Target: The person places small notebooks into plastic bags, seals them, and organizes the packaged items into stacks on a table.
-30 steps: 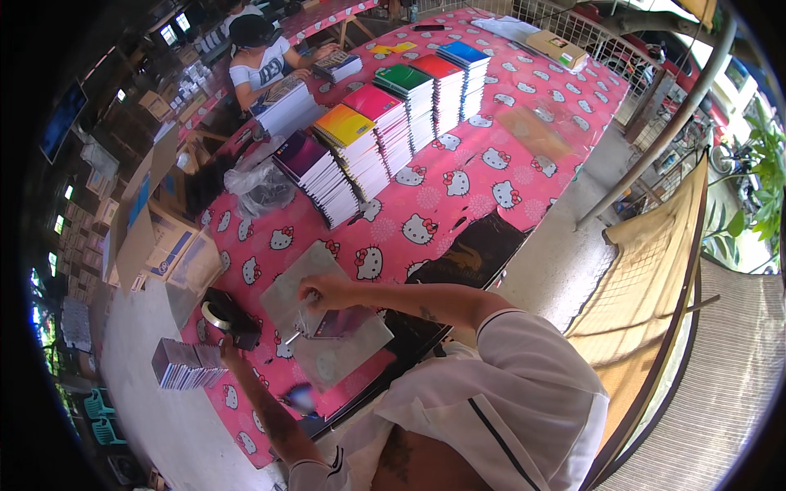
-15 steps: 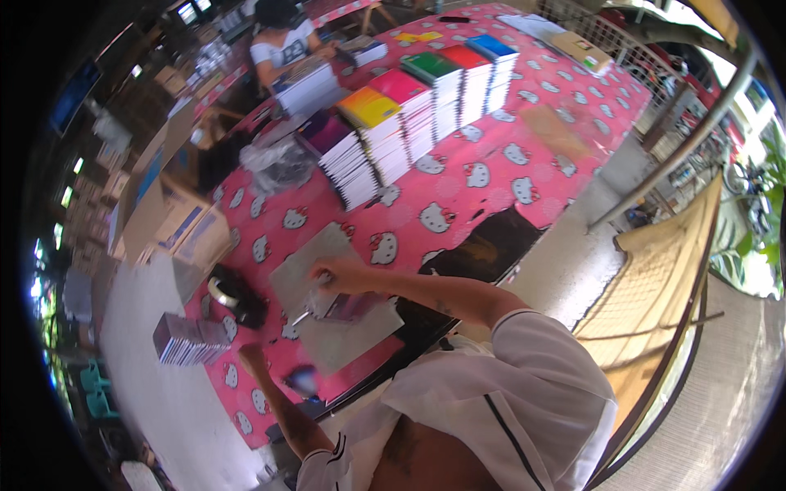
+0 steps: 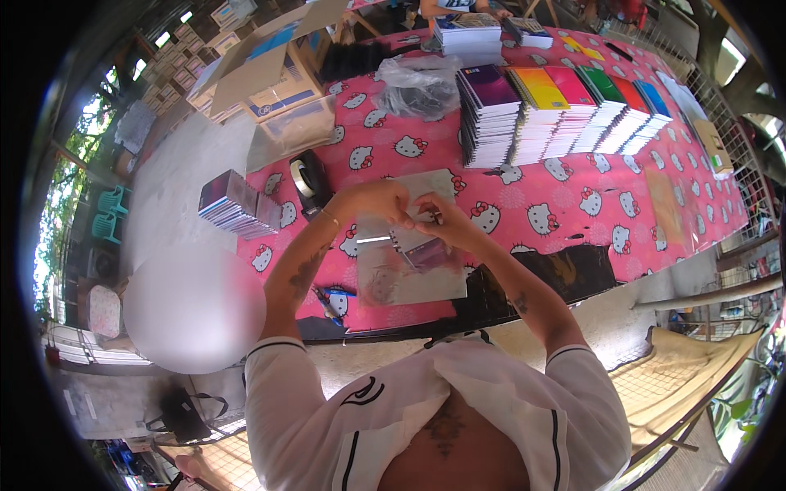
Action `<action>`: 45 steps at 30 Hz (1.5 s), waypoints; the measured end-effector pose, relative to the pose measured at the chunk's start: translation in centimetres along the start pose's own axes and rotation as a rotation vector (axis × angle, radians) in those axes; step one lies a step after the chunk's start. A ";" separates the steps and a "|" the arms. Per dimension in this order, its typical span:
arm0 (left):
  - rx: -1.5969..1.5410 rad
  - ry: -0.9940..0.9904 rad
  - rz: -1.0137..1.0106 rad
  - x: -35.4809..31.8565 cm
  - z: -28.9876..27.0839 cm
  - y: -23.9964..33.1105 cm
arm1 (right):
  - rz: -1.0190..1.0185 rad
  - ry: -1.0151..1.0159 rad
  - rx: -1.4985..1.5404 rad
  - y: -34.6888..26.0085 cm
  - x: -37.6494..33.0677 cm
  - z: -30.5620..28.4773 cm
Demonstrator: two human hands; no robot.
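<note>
A small purple notebook (image 3: 420, 252) lies on a pale sheet (image 3: 385, 282) in front of me, with a thin white stick-like piece beside it. Clear plastic (image 3: 423, 216) shows at the notebook's far end. My left hand (image 3: 386, 203) reaches over from the left, fingers bent and closed at the plastic. From the other side my right hand (image 3: 444, 222) pinches the plastic with its fingertips, close to the left fingers. Exactly what lies between the fingertips is partly hidden. A black tape dispenser (image 3: 309, 182) stands beside my left forearm.
Small purple notebooks (image 3: 236, 204) are stacked at the table's left edge. Tall notebook stacks (image 3: 540, 123) in several colours stand at the back, near crumpled plastic (image 3: 417, 86). An open carton (image 3: 282, 86) is at the far left. Pens (image 3: 330, 301) lie near my left elbow. Another person sits across.
My view has turned, shifting the table rightward. The left hand has come from the table's left side over to the notebook and joined the right hand, which stays over it.
</note>
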State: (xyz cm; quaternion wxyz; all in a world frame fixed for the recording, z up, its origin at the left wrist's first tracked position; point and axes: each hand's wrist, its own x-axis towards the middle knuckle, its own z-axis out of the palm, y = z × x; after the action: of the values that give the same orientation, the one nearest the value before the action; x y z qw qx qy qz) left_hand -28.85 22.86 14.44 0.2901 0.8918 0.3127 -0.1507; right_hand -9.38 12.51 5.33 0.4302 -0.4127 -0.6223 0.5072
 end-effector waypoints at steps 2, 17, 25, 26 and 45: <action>-0.126 -0.058 -0.083 1.1 1.3 -3.4 | 0.014 -0.036 0.064 -0.2 0.1 0.0; -0.414 1.235 -0.124 -8.7 16.4 3.2 | 0.106 0.503 0.184 6.2 -4.8 -0.5; -0.126 1.770 -0.734 -28.8 1.1 -25.8 | 0.056 0.747 0.157 6.7 -12.8 -5.3; 0.261 1.466 -0.970 -34.9 0.5 -29.7 | 0.022 0.717 0.175 7.1 -12.6 -5.6; -0.808 1.967 -0.819 -21.8 10.3 -18.0 | 0.206 2.057 0.186 9.2 -41.4 -48.1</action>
State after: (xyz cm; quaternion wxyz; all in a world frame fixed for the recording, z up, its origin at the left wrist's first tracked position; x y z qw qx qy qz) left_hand -57.91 17.71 8.57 0.1142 0.2954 0.6978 0.6425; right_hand 49.22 -12.16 -3.02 0.7381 -0.6628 0.1254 -0.0098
